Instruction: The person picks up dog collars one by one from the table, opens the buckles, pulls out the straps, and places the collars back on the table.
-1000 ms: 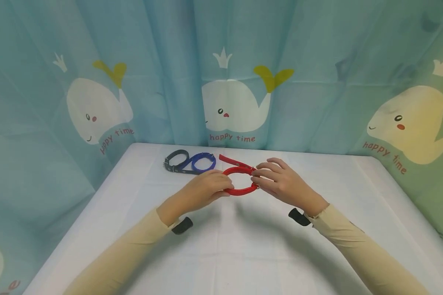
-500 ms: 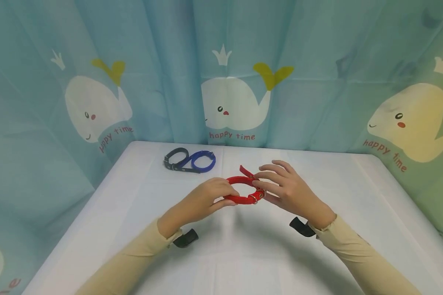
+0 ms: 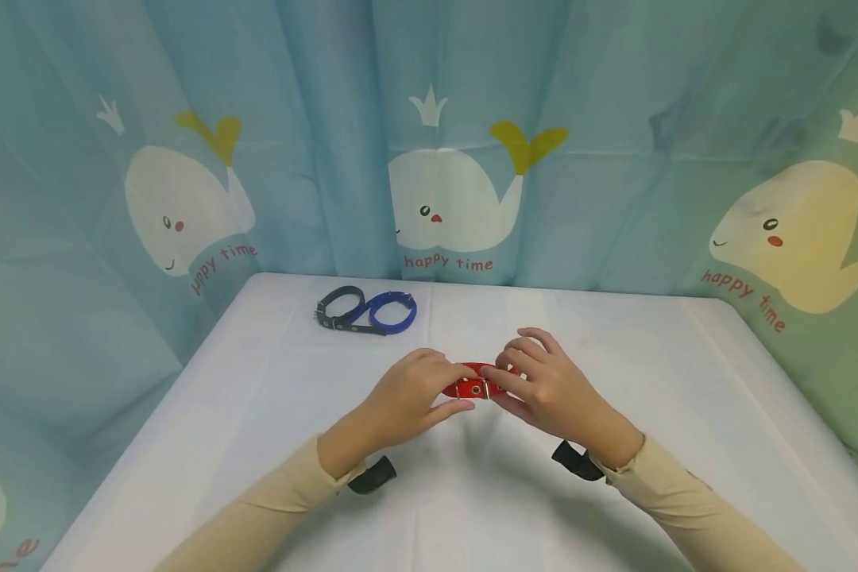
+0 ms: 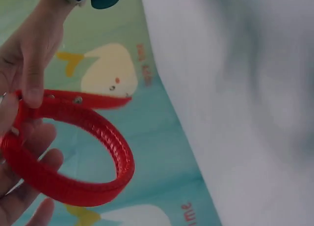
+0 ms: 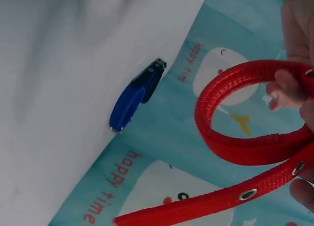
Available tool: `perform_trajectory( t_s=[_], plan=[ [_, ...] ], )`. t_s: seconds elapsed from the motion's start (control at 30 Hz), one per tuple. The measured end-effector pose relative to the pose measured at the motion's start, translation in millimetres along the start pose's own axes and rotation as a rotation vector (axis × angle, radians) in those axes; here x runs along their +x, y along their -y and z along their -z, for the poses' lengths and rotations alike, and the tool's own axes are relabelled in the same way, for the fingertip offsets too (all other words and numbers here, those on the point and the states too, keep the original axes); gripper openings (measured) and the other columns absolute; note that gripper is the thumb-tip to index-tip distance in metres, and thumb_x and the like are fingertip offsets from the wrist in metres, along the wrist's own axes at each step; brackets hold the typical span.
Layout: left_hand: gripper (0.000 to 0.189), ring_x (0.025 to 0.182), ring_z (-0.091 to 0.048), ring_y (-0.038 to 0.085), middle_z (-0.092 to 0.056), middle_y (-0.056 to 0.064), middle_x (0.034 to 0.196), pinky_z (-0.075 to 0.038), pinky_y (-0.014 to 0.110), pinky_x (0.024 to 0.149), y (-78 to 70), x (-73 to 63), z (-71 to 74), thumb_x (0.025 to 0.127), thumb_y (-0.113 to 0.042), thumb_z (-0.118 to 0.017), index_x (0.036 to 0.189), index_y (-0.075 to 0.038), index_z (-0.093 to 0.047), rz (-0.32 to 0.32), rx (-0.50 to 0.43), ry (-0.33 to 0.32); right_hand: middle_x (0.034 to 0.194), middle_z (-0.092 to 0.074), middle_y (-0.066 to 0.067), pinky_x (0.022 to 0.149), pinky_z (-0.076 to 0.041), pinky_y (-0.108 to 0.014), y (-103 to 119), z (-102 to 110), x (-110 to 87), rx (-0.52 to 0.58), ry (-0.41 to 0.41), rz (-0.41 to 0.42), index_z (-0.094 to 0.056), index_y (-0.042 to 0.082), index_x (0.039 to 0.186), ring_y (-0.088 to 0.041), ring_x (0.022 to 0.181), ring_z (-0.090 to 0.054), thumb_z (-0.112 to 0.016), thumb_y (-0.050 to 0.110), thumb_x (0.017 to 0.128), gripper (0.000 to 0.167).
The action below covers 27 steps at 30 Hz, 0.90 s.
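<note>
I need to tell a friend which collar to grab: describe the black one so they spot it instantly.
On the white table, look to the far left edge by the whale curtain. Two looped collars lie touching there; the black collar is the left one, beside the blue collar.

The collar [image 3: 475, 387] is red with silver eyelets. Two other collars are blue [image 3: 393, 311] and black [image 3: 339, 306]. The cloth [image 3: 615, 357] is white, the curtain [image 3: 615, 119] teal with white whales.

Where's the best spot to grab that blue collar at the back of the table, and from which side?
Probably the blue collar's rounded right-hand loop, pinched from above: it lies flat on the white table, and its left end overlaps the black collar, so the right side is free.
</note>
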<state>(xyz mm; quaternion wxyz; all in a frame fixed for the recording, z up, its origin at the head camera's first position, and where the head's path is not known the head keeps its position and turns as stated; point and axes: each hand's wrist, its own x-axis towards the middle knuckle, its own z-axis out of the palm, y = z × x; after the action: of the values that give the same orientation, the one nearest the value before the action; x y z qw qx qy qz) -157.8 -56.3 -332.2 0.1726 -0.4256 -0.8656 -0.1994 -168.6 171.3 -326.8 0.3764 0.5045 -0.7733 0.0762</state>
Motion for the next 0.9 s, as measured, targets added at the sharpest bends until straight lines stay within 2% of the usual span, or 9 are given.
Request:
perform_trajectory(
  t_s=[0.17,0.27,0.37,0.47,0.53,0.7,0.9],
  plan=[
    [0.023,0.085,-0.061,0.012,-0.071,-0.002,0.090,-0.052,0.027,0.082,-1.3,-3.6,-2.9,0.082,-0.021,-0.072,0.103,-0.011,-0.067,0.040,-0.043,-0.114,0.080,-0.063,-0.003,0.088,-0.048,-0.044,2,3,-2.8,0.043,0.037,-0.071,-0.070,0.008,0.092,-0.021,0.082,-0.058,-0.083,0.024,0.069,0.031],
    [0.022,0.084,-0.060,0.012,-0.071,-0.002,0.089,-0.052,0.027,0.080,-0.9,-6.5,-3.1,0.081,-0.017,-0.073,0.101,-0.010,-0.066,0.064,-0.073,-0.149,0.080,-0.065,-0.003,0.087,-0.048,-0.041,1,6,-6.1,0.065,0.033,-0.111,-0.069,0.007,0.091,-0.020,0.079,-0.059,-0.080,0.023,0.074,0.025],
    [0.026,0.084,-0.059,0.011,-0.070,-0.002,0.090,-0.052,0.027,0.079,-1.2,-7.7,-3.2,0.082,-0.018,-0.073,0.104,-0.010,-0.064,0.086,-0.102,-0.137,0.077,-0.064,-0.003,0.083,-0.048,-0.039,1,7,-8.0,0.102,-0.001,-0.131,-0.069,0.006,0.088,-0.018,0.074,-0.058,-0.071,0.025,0.084,0.019],
    [0.032,0.083,-0.058,0.009,-0.069,-0.004,0.091,-0.051,0.024,0.077,-3.1,-6.5,-3.0,0.083,-0.025,-0.072,0.110,-0.012,-0.061,0.095,-0.133,-0.101,0.076,-0.062,-0.003,0.078,-0.049,-0.036,5,7,-6.7,0.128,-0.035,-0.131,-0.069,0.005,0.085,-0.019,0.073,-0.057,-0.060,0.032,0.091,0.029],
    [0.033,0.081,-0.058,0.007,-0.068,-0.005,0.090,-0.050,0.023,0.077,-4.4,-4.4,-3.0,0.084,-0.028,-0.071,0.111,-0.013,-0.060,0.078,-0.140,-0.093,0.076,-0.061,-0.003,0.075,-0.049,-0.034,8,6,-4.7,0.132,-0.049,-0.122,-0.068,0.005,0.084,-0.019,0.073,-0.057,-0.056,0.033,0.093,0.032],
    [0.025,0.079,-0.058,0.007,-0.071,-0.004,0.091,-0.049,0.026,0.079,-6.3,-2.5,1.8,0.082,-0.022,-0.073,0.103,-0.011,-0.066,0.045,-0.113,-0.157,0.077,-0.060,-0.002,0.070,-0.049,-0.030,13,9,-2.5,0.118,-0.058,-0.133,-0.067,0.005,0.085,-0.018,0.071,-0.057,-0.053,0.033,0.095,0.032],
    [0.025,0.078,-0.059,0.008,-0.072,-0.001,0.094,-0.050,0.027,0.078,-6.3,-6.8,5.1,0.082,-0.020,-0.073,0.103,-0.009,-0.068,0.100,-0.136,-0.195,0.081,-0.059,-0.002,0.060,-0.049,-0.021,13,15,-7.5,0.158,-0.027,-0.192,-0.068,0.006,0.094,-0.011,0.065,-0.057,-0.048,0.036,0.096,0.036]
  ],
)
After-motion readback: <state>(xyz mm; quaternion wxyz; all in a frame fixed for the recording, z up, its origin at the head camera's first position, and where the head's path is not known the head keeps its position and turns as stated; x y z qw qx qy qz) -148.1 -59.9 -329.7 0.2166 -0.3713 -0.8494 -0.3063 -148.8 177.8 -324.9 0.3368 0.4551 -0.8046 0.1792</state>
